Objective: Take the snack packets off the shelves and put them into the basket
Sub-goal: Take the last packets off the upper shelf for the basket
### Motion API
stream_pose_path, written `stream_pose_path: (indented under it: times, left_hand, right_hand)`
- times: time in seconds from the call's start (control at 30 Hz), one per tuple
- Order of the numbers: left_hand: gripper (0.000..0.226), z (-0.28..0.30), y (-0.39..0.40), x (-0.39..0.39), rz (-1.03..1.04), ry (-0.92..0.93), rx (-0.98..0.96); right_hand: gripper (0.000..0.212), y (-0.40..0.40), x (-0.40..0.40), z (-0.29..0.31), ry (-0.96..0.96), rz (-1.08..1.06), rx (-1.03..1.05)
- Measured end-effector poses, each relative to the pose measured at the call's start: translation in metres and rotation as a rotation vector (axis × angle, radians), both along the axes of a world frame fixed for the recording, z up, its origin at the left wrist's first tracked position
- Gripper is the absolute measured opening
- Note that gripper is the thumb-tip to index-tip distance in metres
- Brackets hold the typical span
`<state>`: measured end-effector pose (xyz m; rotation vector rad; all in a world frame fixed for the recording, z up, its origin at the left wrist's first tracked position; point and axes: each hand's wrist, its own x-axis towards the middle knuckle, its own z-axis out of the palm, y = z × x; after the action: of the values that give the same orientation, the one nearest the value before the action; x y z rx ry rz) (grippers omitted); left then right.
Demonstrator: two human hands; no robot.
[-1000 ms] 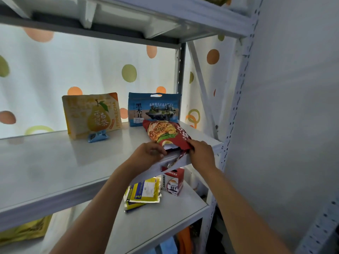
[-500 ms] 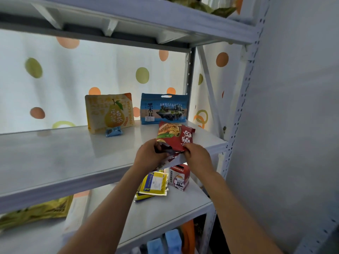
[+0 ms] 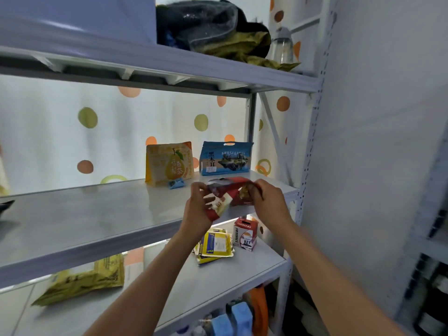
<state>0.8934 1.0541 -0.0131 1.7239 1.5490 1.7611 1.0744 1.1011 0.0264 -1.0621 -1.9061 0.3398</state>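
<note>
Both hands hold one crumpled red foil snack packet (image 3: 230,194) over the front edge of the white middle shelf (image 3: 97,219), close to its right front corner. The left hand (image 3: 200,209) has its fingers curled round the packet's lower left end, where a pale strip of the wrapper folds downward past the shelf edge. The right hand (image 3: 266,202) pinches the packet's upper right corner between thumb and curled fingers. The packet spans the gap between the two hands, tilted, its right end higher than its left; whether its underside touches the shelf cannot be told.

At the back edge of the same shelf stand two upright pouches side by side: one yellow pouch with a pear printed on it (image 3: 168,163) and, to its right, one blue pouch with a carry slot at the top (image 3: 225,157). One small blue wrapped sweet (image 3: 176,184) lies just in front of the yellow pouch.

On the lower white shelf (image 3: 218,287), under the hands, lies a loose stack of flat yellow sachets (image 3: 215,246); at least two show, the exact count is unclear. Just to their right stands one small red and white carton (image 3: 245,234). Toward the left end of that shelf lies one large olive-yellow bag (image 3: 84,280), flat and blurred.

On the top shelf (image 3: 169,61) sit one dark bundle under clear plastic (image 3: 208,27), crumpled olive wrapping, and one clear bottle (image 3: 281,46) near the right edge.
</note>
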Motion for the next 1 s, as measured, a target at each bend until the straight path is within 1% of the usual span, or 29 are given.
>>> stream_pose_path:
  times: [0.07, 0.13, 0.2, 0.33, 0.43, 0.5, 0.53, 0.63, 0.73, 0.83, 0.9, 0.93, 1.0]
  left_hand:
    - [0.069, 0.004, -0.020, -0.001, -0.057, -0.113, 0.015]
    - [0.067, 0.006, -0.043, -0.004, -0.066, -0.151, -0.014]
    - [0.065, 0.001, -0.065, -0.009, -0.114, -0.165, -0.047]
    - [0.072, -0.011, -0.117, -0.022, -0.167, -0.120, -0.110]
    - [0.076, -0.023, -0.146, -0.032, -0.222, -0.148, -0.165]
    - [0.080, -0.034, -0.162, -0.035, -0.290, -0.170, -0.255]
    - [0.078, -0.040, -0.170, -0.034, -0.330, -0.177, -0.296]
    - [0.056, -0.056, -0.195, -0.026, -0.434, -0.248, -0.339]
    - [0.043, -0.071, -0.213, -0.018, -0.415, -0.356, -0.362]
    - [0.039, -0.087, -0.223, -0.010, -0.392, -0.367, -0.400]
    - [0.039, -0.100, -0.228, -0.005, -0.356, -0.351, -0.431]
    - [0.039, -0.106, -0.230, -0.002, -0.332, -0.355, -0.452]
    - [0.035, -0.121, -0.233, 0.004, -0.285, -0.383, -0.502]
  right_hand:
    - [0.022, -0.027, -0.005, 0.007, 0.121, -0.003, 0.003]
    - [0.024, -0.056, -0.012, 0.013, 0.210, -0.007, -0.022]
    - [0.026, -0.083, -0.018, 0.013, 0.252, -0.033, -0.030]
    - [0.027, -0.139, -0.033, 0.009, 0.379, -0.093, -0.092]
    - [0.031, -0.168, -0.040, 0.002, 0.405, -0.101, -0.138]
    - [0.034, -0.187, -0.045, -0.005, 0.422, -0.106, -0.152]
    - [0.034, -0.194, -0.047, -0.009, 0.430, -0.101, -0.159]
    - [0.038, -0.214, -0.051, -0.019, 0.425, -0.117, -0.198]
    - [0.039, -0.224, -0.044, -0.024, 0.418, -0.080, -0.243]
    - [0.026, -0.228, -0.030, -0.033, 0.428, -0.023, -0.336]
    - [0.008, -0.223, -0.021, -0.050, 0.444, 0.020, -0.395]
    - [0.006, -0.221, -0.016, -0.062, 0.445, 0.028, -0.423]
    - [0.026, -0.217, -0.011, -0.095, 0.429, 0.029, -0.489]
